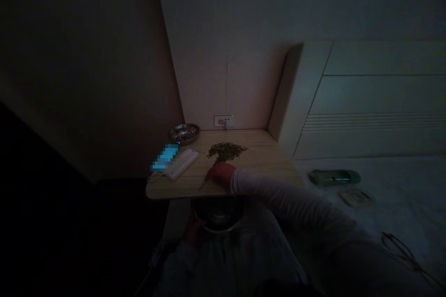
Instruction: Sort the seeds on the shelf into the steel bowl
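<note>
Small dark-green grains, like mung beans (pixel 226 151), lie spread in a loose patch on a light wooden bedside table (pixel 268 162). My right hand (pixel 221 174) reaches in from the right, just in front of the patch, its fingers stretched down and left toward the tabletop; dim light hides whether grains are under them. Below the table's front edge, my left hand (pixel 195 228) grips the left side of a metal bowl (pixel 223 229) over my lap. The bowl's inside is too dark to make out.
A second metal bowl (pixel 184 134) stands at the table's back left. A bright phone (pixel 166 157) and a white power bank (pixel 181 164) with a cable lie at the left. Behind is a wall socket (pixel 223 121). On the bed (pixel 393 190) lie a green bottle-like thing (pixel 334 177) and a pale packet (pixel 355 198).
</note>
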### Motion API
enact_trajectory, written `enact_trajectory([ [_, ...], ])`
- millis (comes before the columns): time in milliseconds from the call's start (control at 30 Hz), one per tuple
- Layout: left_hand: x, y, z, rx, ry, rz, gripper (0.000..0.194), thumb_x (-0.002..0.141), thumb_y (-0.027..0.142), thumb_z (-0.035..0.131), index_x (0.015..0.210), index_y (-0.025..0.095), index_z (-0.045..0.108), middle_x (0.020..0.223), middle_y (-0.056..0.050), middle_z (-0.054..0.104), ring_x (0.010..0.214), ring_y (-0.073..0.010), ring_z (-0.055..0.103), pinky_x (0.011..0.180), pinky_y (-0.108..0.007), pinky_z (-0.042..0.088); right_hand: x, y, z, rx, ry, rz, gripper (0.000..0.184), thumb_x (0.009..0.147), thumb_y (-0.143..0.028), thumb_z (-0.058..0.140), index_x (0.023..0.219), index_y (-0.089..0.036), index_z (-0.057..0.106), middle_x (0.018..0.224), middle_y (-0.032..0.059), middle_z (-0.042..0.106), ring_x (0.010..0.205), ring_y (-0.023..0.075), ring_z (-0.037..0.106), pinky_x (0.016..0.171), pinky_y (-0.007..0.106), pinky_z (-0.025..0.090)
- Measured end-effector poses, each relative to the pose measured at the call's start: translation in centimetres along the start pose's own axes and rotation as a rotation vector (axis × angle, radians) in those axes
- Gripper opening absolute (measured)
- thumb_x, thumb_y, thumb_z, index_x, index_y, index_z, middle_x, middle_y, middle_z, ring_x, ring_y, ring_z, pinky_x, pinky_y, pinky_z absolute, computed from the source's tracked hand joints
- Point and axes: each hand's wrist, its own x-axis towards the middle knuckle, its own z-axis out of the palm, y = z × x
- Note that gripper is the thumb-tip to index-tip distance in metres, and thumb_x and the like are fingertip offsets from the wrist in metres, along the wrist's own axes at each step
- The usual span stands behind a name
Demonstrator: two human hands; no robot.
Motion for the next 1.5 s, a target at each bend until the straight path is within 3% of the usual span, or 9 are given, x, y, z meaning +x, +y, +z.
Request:
enact_trajectory([
  [133,0.3,-0.3,-0.1,-0.032,-0.008,0.007,0.059,0.056,0.0,0.05,0.111,0.023,0.046,0.068,0.0,0.063,0.064,-0.0212,0.06,0.054,-0.035,0.048,-1.0,0.0,-0.4,0.003,0.045,-0.029,0.032,0.066,0.0,0.048,0.09,-0.016,0.064,0.092,0.006,0.064,0.084,0.017,0.057,0.081,0.029,0.041],
  [267,0.4,-0.3,-0.2,-0.017,0.019,0.008,0.06,0.056,-0.001,0.05,0.109,0.026,0.047,0.071,0.001,0.063,0.064,-0.0206,0.06,0.056,-0.037,0.049,-2.2,0.6,-1.5,0.069,0.223,0.068,0.032,0.068,-0.001,0.045,0.089,-0.017,0.063,0.087,0.0051,0.065,0.081,0.0158,0.058,0.078,0.028,0.043],
  [367,0.4,-0.3,-0.2,0.028,0.022,-0.001,0.058,0.057,0.0,0.051,0.109,0.025,0.047,0.069,0.001,0.062,0.058,-0.0192,0.06,0.055,-0.037,0.049,-3.7,1.7,-2.2,0.114,0.349,0.19,0.029,0.076,-0.008,0.041,0.097,-0.016,0.059,0.095,0.0064,0.063,0.088,0.017,0.057,0.08,0.032,0.042],
  [500,0.1,-0.3,0.0,0.063,0.031,0.002,0.058,0.057,0.001,0.05,0.11,0.024,0.045,0.068,0.001,0.062,0.057,-0.0185,0.059,0.051,-0.035,0.049,-6.0,2.9,-1.9,0.387,0.533,0.539,0.024,0.075,-0.02,0.048,0.096,-0.018,0.059,0.085,0.0037,0.064,0.077,0.0157,0.059,0.073,0.029,0.045],
  [633,-0.2,-0.1,0.5,0.035,0.013,0.009,0.061,0.055,-0.001,0.048,0.111,0.024,0.045,0.066,0.001,0.061,0.058,-0.0194,0.059,0.051,-0.035,0.048,-7.1,3.3,-0.3,0.431,0.547,0.677,0.027,0.076,-0.021,0.041,0.096,-0.013,0.057,0.068,0.0032,0.063,0.059,0.0137,0.056,0.061,0.028,0.046],
  [900,-0.3,0.0,0.5,0.065,0.05,0.026,0.06,0.055,0.001,0.05,0.11,0.025,0.048,0.076,-0.001,0.062,0.062,-0.0189,0.058,0.056,-0.035,0.048,-3.0,2.5,2.1,0.395,0.613,0.811,0.027,0.078,-0.022,0.039,0.099,-0.018,0.057,0.083,0.0042,0.062,0.076,0.0151,0.056,0.073,0.03,0.043],
  [1067,-0.3,0.1,0.3,0.083,0.044,0.061,0.059,0.057,0.001,0.05,0.111,0.025,0.047,0.074,-0.001,0.061,0.066,-0.0199,0.059,0.057,-0.034,0.048,-1.9,1.4,2.5,0.37,0.578,0.828,0.026,0.078,-0.021,0.043,0.099,-0.017,0.057,0.09,0.0061,0.062,0.084,0.0164,0.055,0.076,0.028,0.042],
  [1500,-0.9,0.6,0.6,0.075,0.016,0.072,0.056,0.057,0.0,0.051,0.107,0.025,0.046,0.07,0.002,0.063,0.065,-0.0197,0.061,0.057,-0.034,0.049,-3.1,0.0,2.6,0.32,0.475,0.802,0.028,0.079,-0.022,0.042,0.102,-0.018,0.057,0.085,0.0046,0.063,0.077,0.0159,0.056,0.071,0.025,0.041],
])
